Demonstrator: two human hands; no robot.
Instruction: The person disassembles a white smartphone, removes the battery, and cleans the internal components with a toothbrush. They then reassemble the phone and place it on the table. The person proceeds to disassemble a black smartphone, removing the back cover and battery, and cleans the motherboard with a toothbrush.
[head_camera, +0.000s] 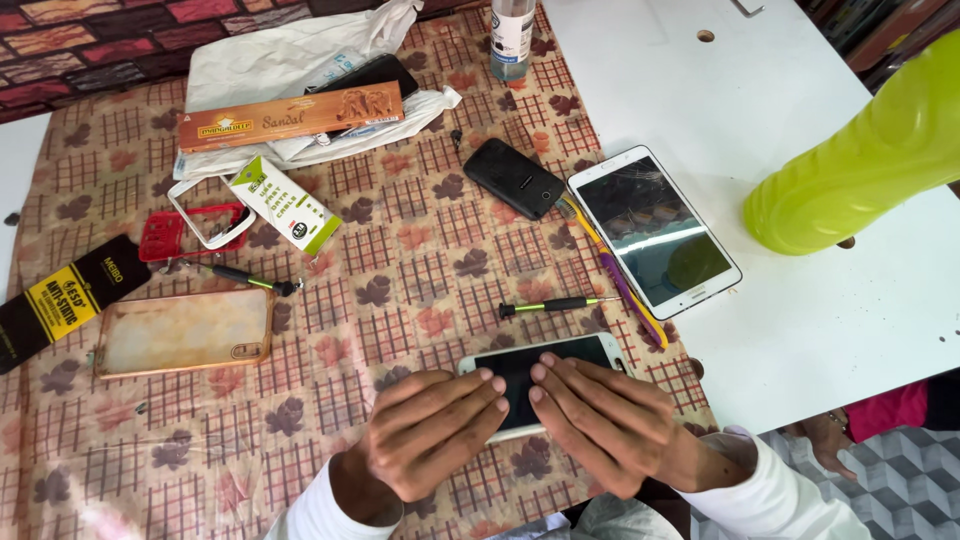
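A: Left hand (430, 430) flat, fingers together, pressed palm-down on the white smartphone (545, 385). Not clamped round it, just lying on top. Right hand (610, 420) same: open, fingers straight, laid over the phone's right half.

B: Phone where, rel. to the big tablet (655, 230)?

A: Below it & a bit left, near cloth edge. Dark glass shows between the fingertips; rest hidden under both hands.

B: Tools?

A: Green-handled screwdriver (555, 305) between tablet & phone, just above the fingers. Purple-yellow toothbrush (615, 275) lies along tablet's left edge. Black phone (513, 178) up-left of tablet, near it. Clear case (185, 332) well left.

B: How to press well?

A: My read: keep pressure even, both hands w/ equal weight, work centre outward so the panel seats flush. Phone sits on patterned cloth (380, 250), which may slide, so push straight down, no sideways shove. Watch the corners; can't tell if they're seated, fingers cover them.

B: Other view?

A: Head cam only. Green plastic bottle (860, 160) sits right of tablet, clear of the hands.
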